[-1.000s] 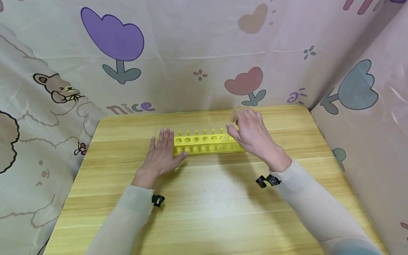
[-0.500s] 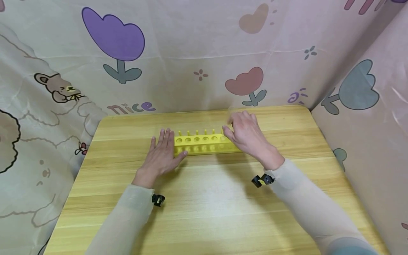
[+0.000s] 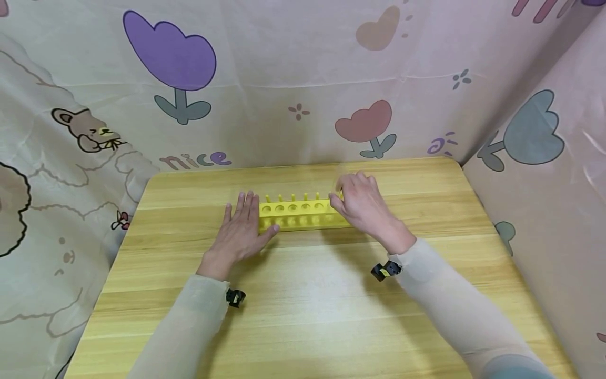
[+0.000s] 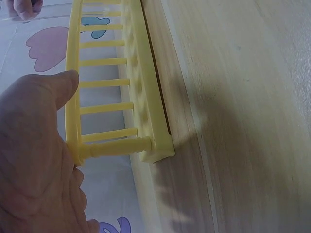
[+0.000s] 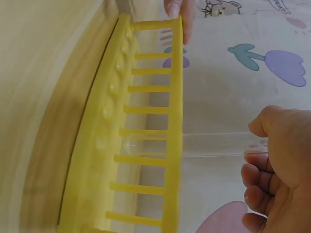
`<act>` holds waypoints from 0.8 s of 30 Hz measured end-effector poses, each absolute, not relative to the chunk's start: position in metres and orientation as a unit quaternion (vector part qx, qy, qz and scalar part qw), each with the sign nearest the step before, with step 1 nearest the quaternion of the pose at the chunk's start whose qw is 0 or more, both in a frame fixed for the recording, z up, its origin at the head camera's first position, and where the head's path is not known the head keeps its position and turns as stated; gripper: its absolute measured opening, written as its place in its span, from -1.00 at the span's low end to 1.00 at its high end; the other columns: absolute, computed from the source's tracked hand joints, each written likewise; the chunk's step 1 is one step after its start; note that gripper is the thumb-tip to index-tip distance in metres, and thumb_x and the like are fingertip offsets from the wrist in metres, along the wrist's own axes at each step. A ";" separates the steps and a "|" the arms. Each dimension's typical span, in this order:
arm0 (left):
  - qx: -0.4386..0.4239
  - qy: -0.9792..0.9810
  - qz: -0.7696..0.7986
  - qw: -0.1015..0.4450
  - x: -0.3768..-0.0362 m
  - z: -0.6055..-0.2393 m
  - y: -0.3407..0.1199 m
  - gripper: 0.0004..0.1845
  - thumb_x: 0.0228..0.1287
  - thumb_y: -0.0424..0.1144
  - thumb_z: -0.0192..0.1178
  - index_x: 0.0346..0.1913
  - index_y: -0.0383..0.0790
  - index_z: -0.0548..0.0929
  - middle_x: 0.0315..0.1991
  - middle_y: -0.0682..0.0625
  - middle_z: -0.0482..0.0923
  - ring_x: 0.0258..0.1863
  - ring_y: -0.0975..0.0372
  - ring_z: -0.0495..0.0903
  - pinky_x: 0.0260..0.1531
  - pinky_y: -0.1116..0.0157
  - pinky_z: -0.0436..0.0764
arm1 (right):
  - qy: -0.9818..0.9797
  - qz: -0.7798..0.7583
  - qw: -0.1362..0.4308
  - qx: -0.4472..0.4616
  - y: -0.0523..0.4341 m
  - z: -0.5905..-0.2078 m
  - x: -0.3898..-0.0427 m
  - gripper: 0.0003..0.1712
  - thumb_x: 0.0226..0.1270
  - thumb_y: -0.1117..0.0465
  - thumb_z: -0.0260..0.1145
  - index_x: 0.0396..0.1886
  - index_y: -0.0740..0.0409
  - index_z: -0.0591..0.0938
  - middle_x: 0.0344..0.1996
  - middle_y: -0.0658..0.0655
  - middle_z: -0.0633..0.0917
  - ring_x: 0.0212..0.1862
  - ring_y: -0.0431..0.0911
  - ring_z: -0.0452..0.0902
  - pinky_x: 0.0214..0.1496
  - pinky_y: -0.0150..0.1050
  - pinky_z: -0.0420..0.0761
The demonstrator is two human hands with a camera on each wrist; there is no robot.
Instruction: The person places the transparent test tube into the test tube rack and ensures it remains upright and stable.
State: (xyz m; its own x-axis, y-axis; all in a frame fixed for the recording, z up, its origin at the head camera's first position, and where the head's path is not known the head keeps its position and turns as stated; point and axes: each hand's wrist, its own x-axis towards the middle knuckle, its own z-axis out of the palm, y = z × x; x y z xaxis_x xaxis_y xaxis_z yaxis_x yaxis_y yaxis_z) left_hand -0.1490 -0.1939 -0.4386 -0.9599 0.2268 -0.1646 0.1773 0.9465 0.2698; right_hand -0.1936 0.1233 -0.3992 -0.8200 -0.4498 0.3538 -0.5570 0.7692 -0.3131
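Glass tube point(image 5: 209, 144), clear and hard to make out, sits pinched between the thumb and curled fingers of the right hand point(image 3: 362, 202), which grips its open upper end. In the right wrist view the tube passes through a hole in the top bar of the yellow rack point(image 3: 303, 213), and its rounded bottom lies close to the dimpled base plate; whether it touches the base cannot be told. In the head view the tube itself is nearly invisible, hidden mostly by the hand above the rack's right end.

The rack stands lengthwise across the far half of the desk point(image 3: 307, 305), about midway between the left and right edges, with its row of round holes facing up and a line of short pegs along its far side.

The left hand point(image 3: 241, 229) lies flat with its fingers straight and spread, palm on the desk, fingertips pressed against the rack's left end. The left wrist view shows the thumb point(image 4: 58, 90) beside the top bar point(image 4: 74, 77) at that end.

Both forearms wear pale sleeves point(image 3: 454, 310). A flower-printed cloth point(image 3: 284, 79) hangs behind the far edge and along the right edge.
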 end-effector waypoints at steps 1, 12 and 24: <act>0.102 0.982 0.128 0.097 -0.149 -0.439 -0.194 0.11 0.55 0.45 -0.20 0.69 -0.30 -0.36 0.71 -0.19 -0.53 0.70 -0.02 -0.52 0.65 -0.18 -0.43 | -0.932 0.205 0.128 0.270 0.123 -0.401 -0.194 -0.69 0.53 0.04 0.24 -0.17 0.23 0.60 -0.28 0.14 0.66 -0.27 0.06 0.38 -0.14 -0.09 0.25; 0.102 0.981 0.131 0.098 -0.149 -0.439 -0.193 0.11 0.56 0.42 -0.14 0.70 -0.33 -0.33 0.71 -0.20 -0.52 0.70 -0.01 -0.53 0.65 -0.17 -0.44 | -0.942 0.196 0.103 0.251 0.120 -0.410 -0.194 -0.68 0.55 0.02 0.20 -0.17 0.22 0.62 -0.25 0.14 0.67 -0.23 0.08 0.44 -0.11 -0.06 0.33; 0.104 0.981 0.132 0.099 -0.148 -0.438 -0.194 0.15 0.52 0.50 -0.20 0.70 -0.34 -0.32 0.72 -0.20 -0.52 0.71 -0.02 -0.52 0.65 -0.18 -0.43 | -0.946 0.184 0.101 0.248 0.119 -0.416 -0.195 -0.69 0.56 0.02 0.23 -0.18 0.20 0.59 -0.29 0.15 0.67 -0.24 0.10 0.45 -0.11 -0.05 0.34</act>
State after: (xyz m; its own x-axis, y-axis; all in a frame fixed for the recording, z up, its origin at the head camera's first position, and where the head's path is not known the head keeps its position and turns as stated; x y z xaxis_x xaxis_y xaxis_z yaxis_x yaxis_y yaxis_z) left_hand -0.1484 -0.1937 -0.4385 -0.9589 0.2296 -0.1668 0.1773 0.9436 0.2797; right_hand -0.1945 0.1194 -0.4163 -0.8569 -0.4318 0.2815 -0.5059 0.8092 -0.2987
